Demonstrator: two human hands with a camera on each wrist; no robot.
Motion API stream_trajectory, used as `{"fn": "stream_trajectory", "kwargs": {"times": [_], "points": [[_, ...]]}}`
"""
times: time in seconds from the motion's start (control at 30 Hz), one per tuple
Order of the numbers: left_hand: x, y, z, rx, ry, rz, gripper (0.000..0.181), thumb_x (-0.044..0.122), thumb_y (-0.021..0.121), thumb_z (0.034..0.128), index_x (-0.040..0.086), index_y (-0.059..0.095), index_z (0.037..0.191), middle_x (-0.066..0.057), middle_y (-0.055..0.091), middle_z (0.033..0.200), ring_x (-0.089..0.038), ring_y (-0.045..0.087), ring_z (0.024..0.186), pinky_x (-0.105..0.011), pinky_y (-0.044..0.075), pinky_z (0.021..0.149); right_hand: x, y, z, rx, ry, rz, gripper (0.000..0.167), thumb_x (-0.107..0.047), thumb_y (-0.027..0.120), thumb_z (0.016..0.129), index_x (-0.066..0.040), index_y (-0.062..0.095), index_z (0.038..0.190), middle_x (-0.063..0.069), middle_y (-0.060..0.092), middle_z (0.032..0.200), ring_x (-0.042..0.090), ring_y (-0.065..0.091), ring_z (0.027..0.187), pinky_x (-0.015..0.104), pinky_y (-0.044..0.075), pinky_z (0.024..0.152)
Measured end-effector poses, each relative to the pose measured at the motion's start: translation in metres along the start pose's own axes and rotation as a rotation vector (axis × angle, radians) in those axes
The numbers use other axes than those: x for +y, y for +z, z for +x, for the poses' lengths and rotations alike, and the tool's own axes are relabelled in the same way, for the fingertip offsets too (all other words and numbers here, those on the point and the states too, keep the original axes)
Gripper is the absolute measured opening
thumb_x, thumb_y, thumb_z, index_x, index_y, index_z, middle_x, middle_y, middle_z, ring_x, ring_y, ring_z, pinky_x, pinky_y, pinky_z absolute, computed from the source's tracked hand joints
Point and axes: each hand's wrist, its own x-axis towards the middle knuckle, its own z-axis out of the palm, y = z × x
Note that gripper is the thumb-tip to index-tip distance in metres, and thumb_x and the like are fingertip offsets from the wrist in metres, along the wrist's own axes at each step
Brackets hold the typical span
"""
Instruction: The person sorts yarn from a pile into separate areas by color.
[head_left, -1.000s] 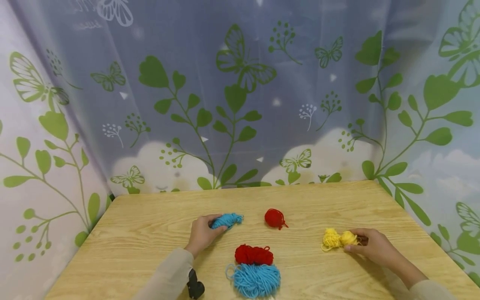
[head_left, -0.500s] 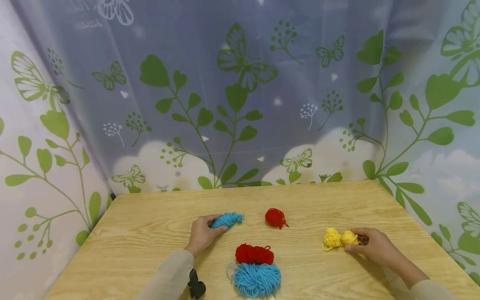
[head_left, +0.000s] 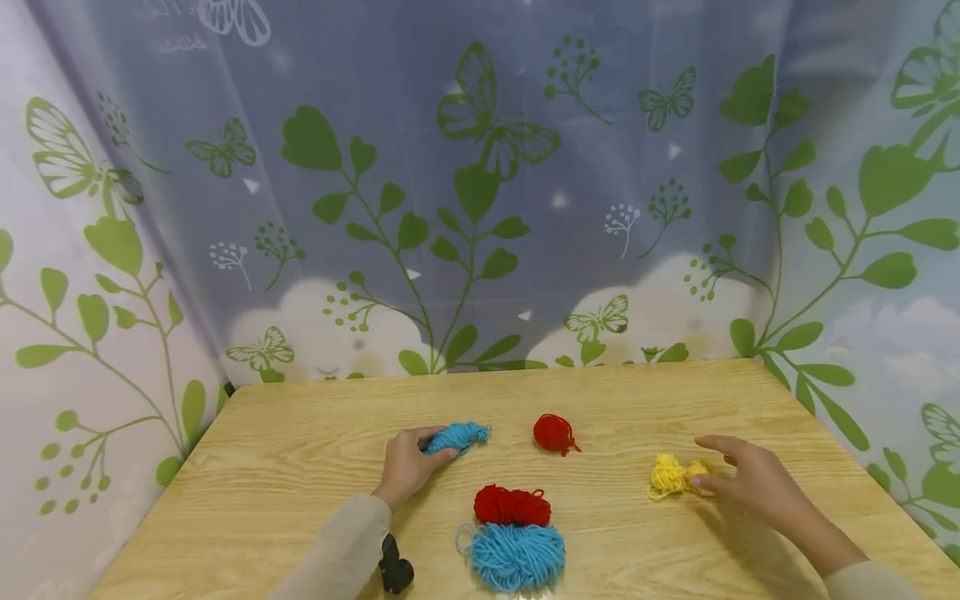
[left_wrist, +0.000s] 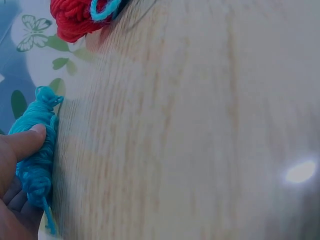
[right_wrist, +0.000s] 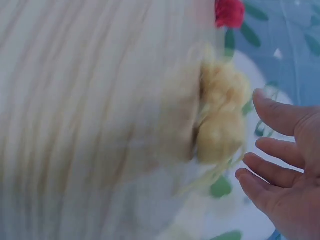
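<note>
On the table's left side my left hand (head_left: 408, 467) holds a small light-blue yarn bundle (head_left: 459, 437) between thumb and fingers; the left wrist view shows the thumb across the blue yarn (left_wrist: 37, 155). At the right, my right hand (head_left: 761, 483) is spread beside a yellow yarn bundle (head_left: 667, 475), which is pinched in at its middle. In the right wrist view the fingers are apart, with a gap between them and the blurred yellow yarn (right_wrist: 220, 135). A red yarn ball (head_left: 553, 434) lies between the two hands, farther back.
Near the front middle, a red yarn skein (head_left: 512, 506) lies against a larger blue yarn skein (head_left: 517, 557). A black object (head_left: 394, 567) shows beside the left sleeve. The wooden table (head_left: 315, 417) ends at a patterned curtain (head_left: 360, 208).
My right hand has let go of the yellow yarn, its fingers lifting and spreading. The left hand keeps its hold on the blue yarn. The head view has shifted slightly.
</note>
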Motion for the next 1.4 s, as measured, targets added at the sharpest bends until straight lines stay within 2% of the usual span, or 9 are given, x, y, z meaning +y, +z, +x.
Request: {"fn": "stream_trajectory", "kwargs": {"times": [0.2,0.37,0.53,0.73,0.87,1.0,1.13,1.4], "points": [[0.000,0.001,-0.001,0.000,0.018,-0.003,0.036,0.015,0.079,0.0791,0.003,0.072,0.112,-0.016,0.070,0.107,-0.031,0.065,0.103,-0.044,0.054,0.086,-0.041,0.011,-0.001,0.069,-0.122,0.008,0.061,-0.025,0.080,0.077,0.006,0.058,0.125,0.029,0.058,0.123,0.049,0.060,0.102,0.057,0.051,0.081],[0.000,0.001,-0.001,0.009,0.012,0.012,0.035,0.016,0.079,0.0790,0.004,0.072,0.112,-0.015,0.070,0.108,-0.031,0.065,0.104,-0.044,0.053,0.086,-0.078,0.032,-0.001,0.043,-0.186,0.061,0.056,-0.022,0.080,0.077,-0.001,0.061,0.125,0.021,0.061,0.124,0.043,0.058,0.111,0.053,0.052,0.085],[0.000,0.001,-0.002,0.006,0.016,0.016,0.036,0.016,0.079,0.0790,0.004,0.072,0.112,-0.016,0.070,0.108,-0.031,0.065,0.104,-0.045,0.053,0.086,-0.103,0.053,-0.005,-0.072,-0.260,0.162,0.052,-0.030,0.077,0.080,-0.004,0.063,0.123,0.014,0.063,0.123,0.036,0.061,0.109,0.047,0.054,0.083],[0.001,0.000,-0.001,0.007,0.017,0.013,0.035,0.016,0.080,0.0786,0.004,0.072,0.111,-0.016,0.070,0.108,-0.031,0.066,0.103,-0.044,0.054,0.085,-0.121,0.070,-0.005,-0.297,-0.345,0.300,0.051,-0.037,0.071,0.084,-0.004,0.064,0.122,0.010,0.066,0.119,0.032,0.061,0.107,0.040,0.054,0.085],[0.001,-0.001,-0.001,0.008,0.010,0.016,0.035,0.016,0.080,0.0784,0.004,0.072,0.111,-0.016,0.070,0.108,-0.031,0.066,0.103,-0.044,0.054,0.085,-0.132,0.078,-0.005,-0.395,-0.352,0.315,0.048,-0.040,0.070,0.084,-0.007,0.066,0.120,0.005,0.066,0.118,0.022,0.062,0.107,0.033,0.053,0.086],[0.002,0.000,0.000,0.011,0.007,0.005,0.034,0.015,0.080,0.0784,0.004,0.072,0.110,-0.016,0.071,0.107,-0.030,0.066,0.102,-0.044,0.054,0.085,-0.139,0.083,-0.003,-0.420,-0.370,0.305,0.050,-0.041,0.070,0.082,-0.008,0.067,0.119,0.001,0.067,0.117,0.012,0.061,0.106,0.028,0.053,0.085],[0.002,0.000,0.000,0.017,0.002,0.001,0.034,0.015,0.080,0.0783,0.004,0.073,0.109,-0.015,0.071,0.107,-0.030,0.067,0.100,-0.043,0.054,0.084,-0.144,0.087,-0.001,-0.425,-0.379,0.278,0.051,-0.042,0.072,0.080,-0.007,0.067,0.117,0.000,0.067,0.115,0.009,0.061,0.103,0.027,0.053,0.084],[0.002,-0.001,-0.001,0.019,0.004,0.000,0.034,0.015,0.080,0.0783,0.004,0.073,0.109,-0.015,0.071,0.107,-0.030,0.067,0.100,-0.044,0.054,0.084,-0.149,0.096,-0.001,-0.519,-0.242,0.233,0.050,-0.037,0.077,0.078,-0.012,0.067,0.120,-0.004,0.065,0.116,0.009,0.059,0.103,0.031,0.052,0.089]]}}
